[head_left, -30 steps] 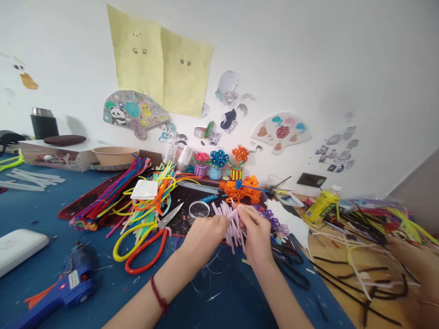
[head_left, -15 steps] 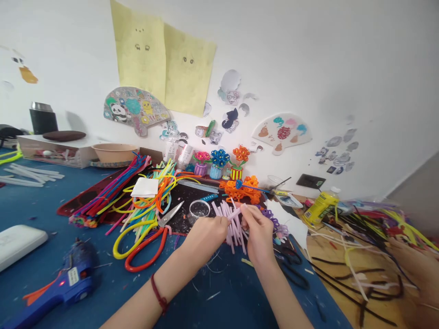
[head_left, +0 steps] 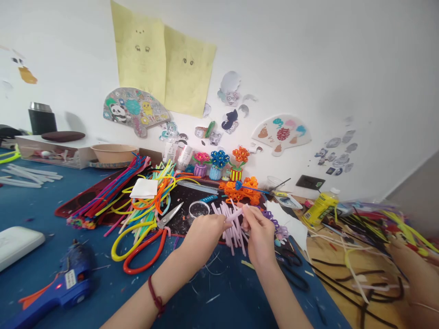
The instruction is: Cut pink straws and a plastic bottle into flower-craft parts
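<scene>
Between my two hands runs a short pale-lilac pipe cleaner (head_left: 234,214). My left hand (head_left: 210,230) is closed on its near end, and my right hand (head_left: 258,228) pinches the far end with thumb and fingers. Under and behind them lies a pile of cut lilac pipe cleaners (head_left: 229,233) on the dark mat. Purple curled pieces (head_left: 278,228) show just beyond my right hand. A clear round cup (head_left: 199,210) stands left of the pile. Large scissors with one yellow and one red handle (head_left: 147,257) rest to the left of my left hand.
A blue glue gun (head_left: 70,281) with a red light lies front left. Long coloured pipe cleaners (head_left: 106,194) cover the left tray. Small potted flowers (head_left: 219,164) line the wall. A yellow bottle (head_left: 320,208) stands right, near another person's hand (head_left: 411,269) and black pipe cleaners.
Both hands stay in nearly the same place over the pile, still holding the lilac pipe cleaner. The view shifts slightly; little else differs.
</scene>
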Demonstrator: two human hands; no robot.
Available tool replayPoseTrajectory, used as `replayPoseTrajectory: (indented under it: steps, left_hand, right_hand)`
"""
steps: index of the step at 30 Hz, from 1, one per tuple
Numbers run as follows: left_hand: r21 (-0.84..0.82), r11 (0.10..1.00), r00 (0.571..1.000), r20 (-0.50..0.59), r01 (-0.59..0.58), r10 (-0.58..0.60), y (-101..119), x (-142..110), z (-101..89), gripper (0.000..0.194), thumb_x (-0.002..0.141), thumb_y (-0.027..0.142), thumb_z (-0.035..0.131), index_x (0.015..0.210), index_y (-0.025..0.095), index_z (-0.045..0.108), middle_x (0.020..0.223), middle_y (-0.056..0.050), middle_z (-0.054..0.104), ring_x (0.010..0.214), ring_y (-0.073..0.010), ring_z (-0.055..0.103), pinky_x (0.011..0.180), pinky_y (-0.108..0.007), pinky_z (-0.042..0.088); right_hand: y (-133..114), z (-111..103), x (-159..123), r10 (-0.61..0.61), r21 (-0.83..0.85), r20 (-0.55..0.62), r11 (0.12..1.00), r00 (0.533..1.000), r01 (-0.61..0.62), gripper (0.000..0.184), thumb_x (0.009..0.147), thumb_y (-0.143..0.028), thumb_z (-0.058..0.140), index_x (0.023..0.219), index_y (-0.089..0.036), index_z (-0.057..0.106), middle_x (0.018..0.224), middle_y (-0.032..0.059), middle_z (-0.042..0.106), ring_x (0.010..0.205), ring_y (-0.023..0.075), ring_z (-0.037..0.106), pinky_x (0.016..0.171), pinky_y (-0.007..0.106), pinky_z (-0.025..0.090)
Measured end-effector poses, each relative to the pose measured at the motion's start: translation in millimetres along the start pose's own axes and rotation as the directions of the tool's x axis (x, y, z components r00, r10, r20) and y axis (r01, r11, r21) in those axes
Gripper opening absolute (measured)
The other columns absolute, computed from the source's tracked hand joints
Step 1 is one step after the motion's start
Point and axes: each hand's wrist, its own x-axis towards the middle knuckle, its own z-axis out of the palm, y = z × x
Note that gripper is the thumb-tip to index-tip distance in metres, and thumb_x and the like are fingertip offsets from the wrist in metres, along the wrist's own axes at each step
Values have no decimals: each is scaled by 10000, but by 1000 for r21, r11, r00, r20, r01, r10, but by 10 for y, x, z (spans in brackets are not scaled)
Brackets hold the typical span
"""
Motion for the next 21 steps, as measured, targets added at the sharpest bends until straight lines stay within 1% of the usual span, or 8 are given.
replayPoseTrajectory:
  steps: [2, 5, 7, 9, 13, 16, 18, 21]
  left_hand:
    - [-267, 959, 995, -5, 95, -99, -16, 17, 13, 292, 928, 252, 476, 661, 157, 545, 586, -30, 604, 561, -164, 611, 531, -222, 406]
    - [-649, 742, 983, 59, 168, -171, -38, 36, 20, 296, 911, 308, 446, 673, 164, 544, 569, -10, 600, 481, -135, 588, 501, -208, 434]
    - [-769, 610, 975, 80, 192, -205, -59, 48, 10, 294, 896, 357, 433, 700, 166, 541, 587, -5, 604, 446, -131, 575, 462, -210, 438]
    - [-799, 569, 968, 65, 195, -241, -84, 59, -11, 296, 883, 383, 431, 709, 167, 532, 586, 8, 589, 415, -121, 549, 421, -202, 409]
    - [-747, 645, 975, 20, 162, -222, -134, 64, -76, 306, 885, 369, 416, 679, 167, 516, 607, 23, 575, 395, -91, 502, 420, -190, 366]
    - [-668, 729, 983, 24, 152, -183, -155, 53, -130, 301, 900, 336, 399, 673, 175, 514, 572, 36, 552, 409, -94, 497, 454, -194, 357]
    - [-596, 788, 984, 17, 150, -175, -161, 46, -166, 295, 905, 315, 401, 672, 182, 522, 506, 47, 514, 425, -106, 492, 479, -199, 346]
    - [-491, 862, 988, -11, 130, -155, -163, 46, -205, 274, 901, 273, 425, 666, 186, 538, 466, 48, 496, 456, -116, 484, 512, -208, 324]
  right_hand:
    - [-16, 1, -3, 39, 43, 9, 998, 999, -40, 308, 691, -437, 762, 822, -158, 748, 570, -42, 385, 547, 91, 320, 506, 258, 255]
    - [-43, 3, -8, 138, 142, 41, 979, 990, -143, 315, 692, -427, 767, 839, -149, 746, 512, -54, 370, 514, 81, 305, 489, 243, 257]
    - [-59, 0, -4, 195, 194, 67, 960, 979, -204, 311, 680, -411, 776, 838, -145, 742, 490, -53, 400, 488, 76, 308, 466, 234, 254]
    - [-70, -9, 9, 221, 219, 81, 947, 972, -233, 305, 660, -403, 786, 811, -143, 733, 507, -38, 470, 462, 70, 341, 445, 223, 261]
    - [-75, -39, 45, 227, 168, 68, 957, 972, -235, 350, 698, -489, 732, 738, -143, 698, 573, 4, 588, 420, 73, 447, 422, 207, 315]
    - [-70, -51, 56, 192, -5, 172, 981, 966, -194, 412, 742, -539, 677, 800, -133, 706, 579, 20, 612, 418, 90, 495, 424, 210, 363]
    - [-68, -49, 49, 155, -110, 259, 985, 953, -131, 382, 744, -508, 693, 805, -131, 708, 583, 17, 615, 432, 92, 513, 437, 208, 394]
    - [-67, -40, 28, 110, -216, 307, 976, 946, -43, 328, 744, -455, 709, 803, -133, 710, 585, 14, 620, 439, 90, 528, 444, 199, 419]
